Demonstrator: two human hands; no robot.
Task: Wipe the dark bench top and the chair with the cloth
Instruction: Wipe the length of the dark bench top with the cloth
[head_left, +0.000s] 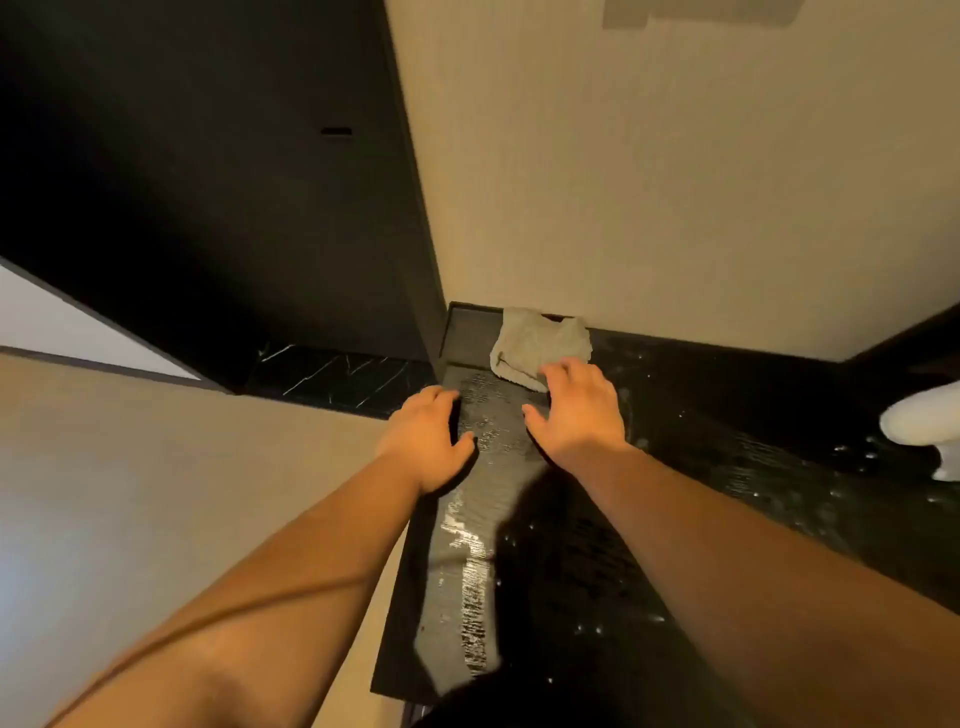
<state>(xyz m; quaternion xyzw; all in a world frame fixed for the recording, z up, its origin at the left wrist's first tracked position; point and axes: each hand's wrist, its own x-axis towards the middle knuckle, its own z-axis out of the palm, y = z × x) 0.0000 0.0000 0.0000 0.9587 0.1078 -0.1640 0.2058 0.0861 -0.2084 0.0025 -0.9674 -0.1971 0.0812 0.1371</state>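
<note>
From the head camera I see both bare forearms reaching forward over the dark tabletop (727, 467), whose surface shows wet streaks and scattered droplets between and behind the hands. My left hand (426, 436) sits at the tabletop's left edge with its fingers loosely bent and nothing held; the thumb lies toward the wet strip. My right hand (579, 410) is spread flat, fingers relaxed and apart, gripping nothing. Its fingertips reach the near edge of the cloth (535, 345), though I cannot tell if they press on it. The pale cloth lies crumpled just beyond the right hand, in the far corner against the beige wall (675, 182). Beyond the left hand stands a dark panel (208, 182), with a black veined ledge (337, 374) at its foot. Well to the right of the right hand, a white object (924, 423) pokes in at the frame edge.
</note>
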